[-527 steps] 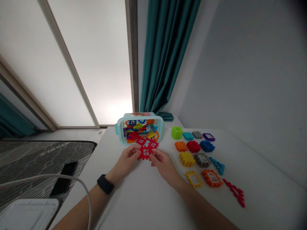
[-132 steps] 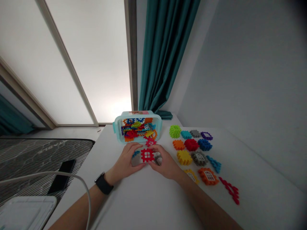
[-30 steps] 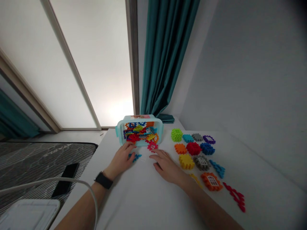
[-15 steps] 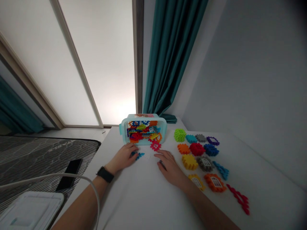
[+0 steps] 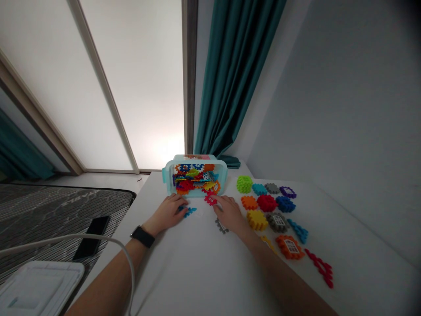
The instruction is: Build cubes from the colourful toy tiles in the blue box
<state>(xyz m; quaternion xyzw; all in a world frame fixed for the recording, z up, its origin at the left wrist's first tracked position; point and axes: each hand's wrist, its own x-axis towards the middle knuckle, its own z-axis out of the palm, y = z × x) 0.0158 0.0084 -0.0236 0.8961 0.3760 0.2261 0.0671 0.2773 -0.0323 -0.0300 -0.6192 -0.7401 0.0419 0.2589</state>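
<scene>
My left hand [image 5: 168, 213] rests on the table with its fingers curled around a small blue interlocking block [image 5: 190, 212], whose right end sticks out past the thumb. With thumb and forefinger, my right hand [image 5: 229, 213] pinches the edge of a red toothed block [image 5: 210, 199] at the front of the tub. A grey toothed block [image 5: 221, 226] lies flat, partly covered by the right hand. The pale turquoise tub [image 5: 224, 175] lies on its side, its mouth towards me, full of mixed coloured blocks [image 5: 194, 180].
Rows of stacked toothed blocks stand to the right, including yellow [image 5: 257, 220], red [image 5: 267, 202] and orange [image 5: 290, 247] ones. A red chain of pieces [image 5: 320, 267] lies nearest me. At left are a white lid [image 5: 41, 287], a cable [image 5: 88, 237] and a dark phone [image 5: 92, 237].
My right hand has moved forward and left, off the grey block and onto the red one. More of the grey block now shows. My left hand stays at the blue block.
</scene>
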